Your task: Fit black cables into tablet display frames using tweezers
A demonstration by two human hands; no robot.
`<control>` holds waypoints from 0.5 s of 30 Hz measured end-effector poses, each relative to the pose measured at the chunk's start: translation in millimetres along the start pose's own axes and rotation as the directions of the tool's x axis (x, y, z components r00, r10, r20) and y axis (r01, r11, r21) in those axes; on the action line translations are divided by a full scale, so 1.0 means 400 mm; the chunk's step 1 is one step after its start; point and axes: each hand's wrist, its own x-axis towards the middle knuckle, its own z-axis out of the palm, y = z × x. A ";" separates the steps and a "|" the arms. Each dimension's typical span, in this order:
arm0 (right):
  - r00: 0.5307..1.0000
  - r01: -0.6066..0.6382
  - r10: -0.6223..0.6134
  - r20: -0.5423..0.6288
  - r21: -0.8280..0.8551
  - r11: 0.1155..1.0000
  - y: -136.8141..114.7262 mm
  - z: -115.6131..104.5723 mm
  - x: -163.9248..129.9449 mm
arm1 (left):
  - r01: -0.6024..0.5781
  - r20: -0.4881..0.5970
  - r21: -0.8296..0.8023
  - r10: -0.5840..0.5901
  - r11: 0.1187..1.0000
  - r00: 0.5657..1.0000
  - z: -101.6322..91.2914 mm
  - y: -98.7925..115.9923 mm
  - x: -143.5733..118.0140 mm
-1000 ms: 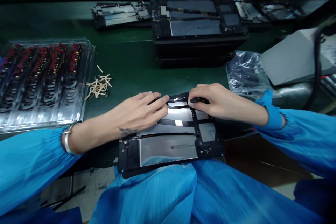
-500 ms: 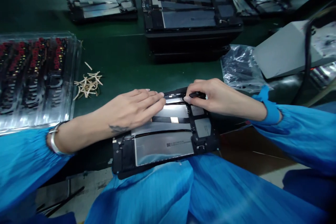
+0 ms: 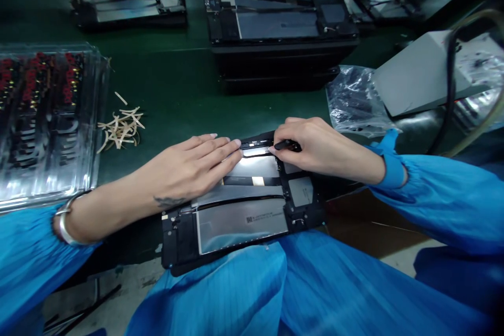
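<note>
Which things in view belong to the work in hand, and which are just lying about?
In hand:
open device, under the left hand
dark item, held in the right hand

Lying about, untouched, though some may serve the work:
stack of devices
clear tray of parts
pale strips
plastic bag
pale box

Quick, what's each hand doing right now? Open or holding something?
Left hand: open, laid on the flat device.
Right hand: closed, pinching a small black object over the device.
</note>
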 end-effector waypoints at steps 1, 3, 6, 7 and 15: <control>1.000 -0.002 0.002 0.001 0.000 1.000 0.000 0.000 0.000 | -0.014 -0.011 0.021 0.014 1.000 1.000 0.000 0.001 0.002; 1.000 -0.004 0.004 0.003 -0.001 1.000 0.001 0.002 0.002 | -0.033 -0.029 0.043 0.035 0.999 0.999 -0.001 0.004 0.008; 1.000 -0.011 0.011 0.008 -0.008 1.000 0.001 0.004 0.004 | -0.038 -0.035 0.043 0.039 0.998 0.999 -0.004 0.009 0.013; 1.000 -0.012 0.012 0.010 -0.010 1.000 0.001 0.004 0.005 | -0.038 -0.034 0.043 0.040 0.998 0.999 -0.005 0.010 0.014; 1.000 -0.007 0.007 0.013 -0.048 0.999 -0.001 0.010 0.006 | -0.052 -0.026 0.109 0.056 0.993 0.998 -0.014 0.013 0.020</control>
